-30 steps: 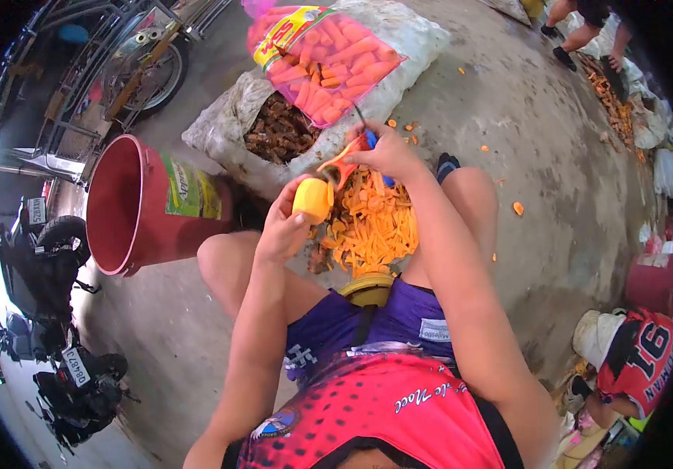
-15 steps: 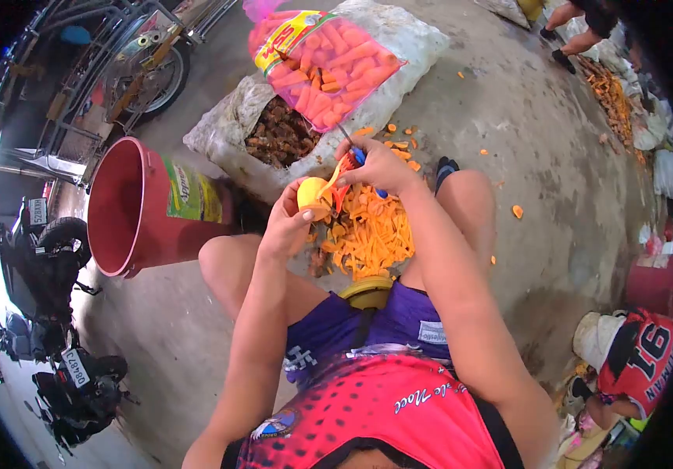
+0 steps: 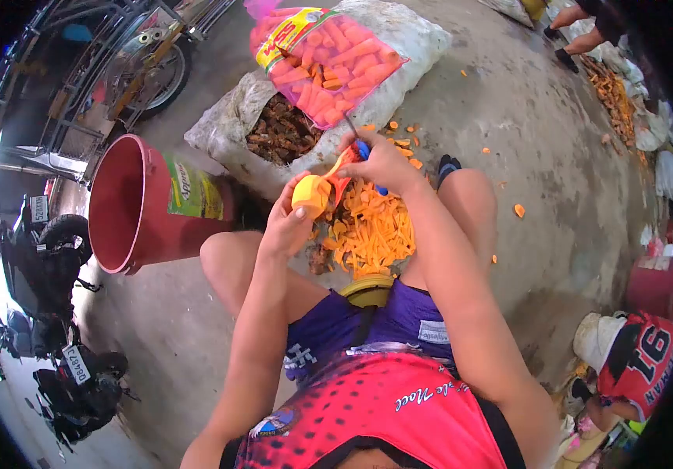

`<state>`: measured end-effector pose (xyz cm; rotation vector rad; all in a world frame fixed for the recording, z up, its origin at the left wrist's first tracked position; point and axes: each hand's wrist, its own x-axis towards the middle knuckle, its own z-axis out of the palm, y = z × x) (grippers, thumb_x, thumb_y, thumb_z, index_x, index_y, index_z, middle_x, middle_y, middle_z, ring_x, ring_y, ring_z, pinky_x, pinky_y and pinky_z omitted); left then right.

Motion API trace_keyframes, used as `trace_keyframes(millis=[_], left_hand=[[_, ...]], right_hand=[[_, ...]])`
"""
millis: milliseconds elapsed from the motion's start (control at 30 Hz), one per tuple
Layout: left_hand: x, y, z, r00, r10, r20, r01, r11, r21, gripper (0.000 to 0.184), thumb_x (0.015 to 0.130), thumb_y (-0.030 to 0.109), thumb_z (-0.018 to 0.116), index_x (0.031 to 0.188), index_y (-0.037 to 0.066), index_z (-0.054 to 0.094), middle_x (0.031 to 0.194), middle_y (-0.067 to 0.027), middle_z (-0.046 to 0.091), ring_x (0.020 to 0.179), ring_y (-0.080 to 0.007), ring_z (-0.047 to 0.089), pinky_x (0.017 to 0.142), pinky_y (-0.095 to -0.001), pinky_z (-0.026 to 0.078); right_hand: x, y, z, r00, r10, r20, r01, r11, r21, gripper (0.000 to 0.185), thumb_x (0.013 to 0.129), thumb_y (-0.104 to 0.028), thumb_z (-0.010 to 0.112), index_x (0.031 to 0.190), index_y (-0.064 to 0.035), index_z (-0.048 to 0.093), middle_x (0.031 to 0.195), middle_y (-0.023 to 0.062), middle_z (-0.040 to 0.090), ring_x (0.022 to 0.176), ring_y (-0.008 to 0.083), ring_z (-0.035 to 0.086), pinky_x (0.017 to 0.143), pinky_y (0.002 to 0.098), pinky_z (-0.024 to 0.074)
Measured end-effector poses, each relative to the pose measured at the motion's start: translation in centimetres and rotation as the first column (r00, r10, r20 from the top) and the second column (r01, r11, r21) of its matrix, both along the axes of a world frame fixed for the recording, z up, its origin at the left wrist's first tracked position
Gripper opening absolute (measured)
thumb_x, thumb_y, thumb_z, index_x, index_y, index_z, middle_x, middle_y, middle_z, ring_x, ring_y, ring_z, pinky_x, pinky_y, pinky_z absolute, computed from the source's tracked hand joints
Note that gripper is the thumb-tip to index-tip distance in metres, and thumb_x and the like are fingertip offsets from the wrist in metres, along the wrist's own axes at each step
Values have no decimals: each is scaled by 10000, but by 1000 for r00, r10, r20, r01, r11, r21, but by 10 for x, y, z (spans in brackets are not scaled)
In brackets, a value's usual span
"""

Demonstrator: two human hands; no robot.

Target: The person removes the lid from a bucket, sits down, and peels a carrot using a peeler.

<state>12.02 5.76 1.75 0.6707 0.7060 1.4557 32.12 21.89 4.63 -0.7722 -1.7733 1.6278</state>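
Note:
My left hand (image 3: 291, 227) grips a thick, peeled yellow-orange carrot piece (image 3: 310, 197), its flat cut face turned toward me. Just right of it, the fingers of my right hand (image 3: 375, 162) are closed around a peeler (image 3: 342, 184) with an orange-red head. Blue parts and a thin metal shaft also show at this hand; how they join is hidden. A strip of peel stretches between the carrot piece and the peeler. Below both hands lies a heap of orange peelings (image 3: 371, 242) on the floor, between my knees.
A pink bag of peeled carrots (image 3: 336, 66) lies on a white sack (image 3: 414, 39). An open sack (image 3: 223, 129) holds brown, dirty roots (image 3: 280, 129). A red bucket (image 3: 141, 207) tips on its side at left, near parked motorcycles (image 3: 47, 258). Other people are at the right.
The carrot piece has turned in my left hand, so more of its flat end faces me. My right hand and the peeler have shifted slightly away from it.

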Motion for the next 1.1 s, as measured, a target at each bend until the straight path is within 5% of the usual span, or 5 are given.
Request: trace_keyframes(millis=[367, 600, 800, 1000, 1100], left_hand=[[0, 0, -5, 989, 101, 107, -95, 994, -56, 795, 912, 550, 736, 1505, 102, 454, 1353, -73, 619, 1202, -231, 602, 1070, -464, 477], [-8, 5, -10, 940, 88, 328, -44, 989, -140, 812, 903, 634, 701, 1524, 182, 438, 1200, -27, 634, 898, -188, 612, 919, -458, 505], [1, 5, -12, 992, 92, 85, -86, 994, -72, 730, 869, 600, 762, 1437, 234, 485, 1160, -16, 624, 850, -177, 561, 834, -422, 500], [2, 15, 8, 972, 229, 62, -203, 939, -278, 421, 1079, 516, 479, 1330, 186, 549, 1207, -55, 662, 910, -181, 577, 806, -380, 479], [5, 17, 13, 971, 236, -50, -239, 917, -319, 414, 1148, 416, 278, 1303, 160, 564, 1158, -45, 680, 969, -168, 622, 727, -347, 479]], right_hand=[[-4, 12, -38, 992, -102, 78, 111, 986, -124, 454, 749, -197, 943, 1080, -77, 658, 936, -10, 681, 845, 87, 615, 788, 296, 528], [-10, -12, -25, 766, -9, 643, -98, 987, 131, 710, 696, -510, 922, 1187, -76, 651, 1063, 152, 725, 985, 307, 699, 887, 395, 544], [-9, -7, -38, 853, -102, 512, -106, 926, 362, 418, 889, -332, 788, 1161, -42, 658, 1004, 162, 673, 1000, 353, 655, 873, 430, 518], [-6, -12, -27, 870, -169, 463, -93, 866, 491, 283, 988, -284, 643, 1179, -80, 682, 1057, 211, 684, 1012, 439, 638, 876, 477, 518], [-6, -18, -7, 876, 44, 481, -129, 981, 144, 413, 991, -396, 650, 1205, -44, 670, 1059, 235, 707, 989, 443, 669, 877, 478, 528]])
